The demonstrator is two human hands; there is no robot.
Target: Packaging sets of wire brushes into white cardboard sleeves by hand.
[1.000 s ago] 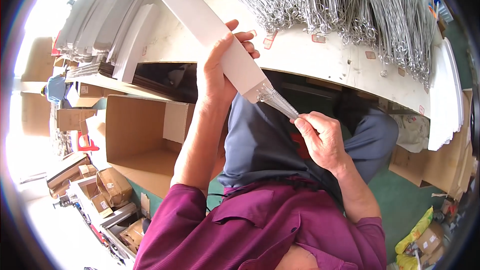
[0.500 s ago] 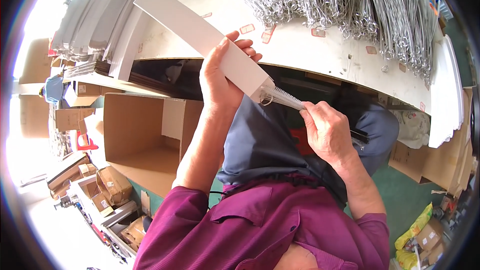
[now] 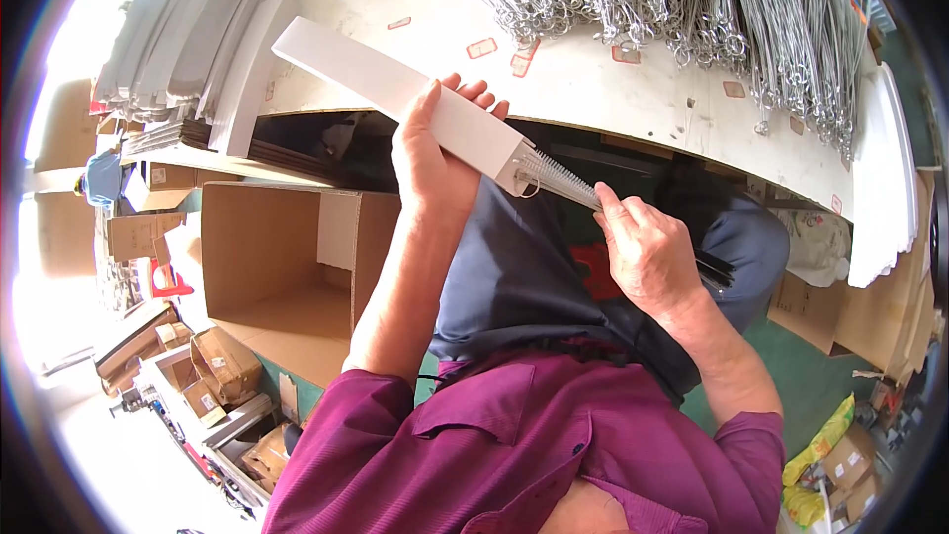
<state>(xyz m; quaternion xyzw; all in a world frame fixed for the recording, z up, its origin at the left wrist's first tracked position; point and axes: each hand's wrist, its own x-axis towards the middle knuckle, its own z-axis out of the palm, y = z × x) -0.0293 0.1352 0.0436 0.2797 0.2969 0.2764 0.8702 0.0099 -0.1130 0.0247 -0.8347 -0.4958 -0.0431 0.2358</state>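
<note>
My left hand (image 3: 432,170) is wrapped round a long narrow white box (image 3: 361,74), which slants from upper left down to its open end near the middle. Out of that end sticks a bundle of thin wire brushes (image 3: 561,181), with a wire loop showing at the mouth. My right hand (image 3: 647,252) pinches the bundle a short way outside the box. Black bristly tips (image 3: 714,269) show just past my right wrist, above my thigh; whether they belong to the same bundle I cannot tell.
Many looped wire pieces (image 3: 633,0) lie on the white worktable (image 3: 583,89). Flat white boxes (image 3: 178,35) are stacked at the left, white sheets (image 3: 883,178) at the right. A large open carton (image 3: 282,307) stands at my left, with smaller cartons (image 3: 225,366) beyond.
The box has tilted slightly flatter, its far end lower. My right hand has shifted a little, its fingers still on the wire bundle.
</note>
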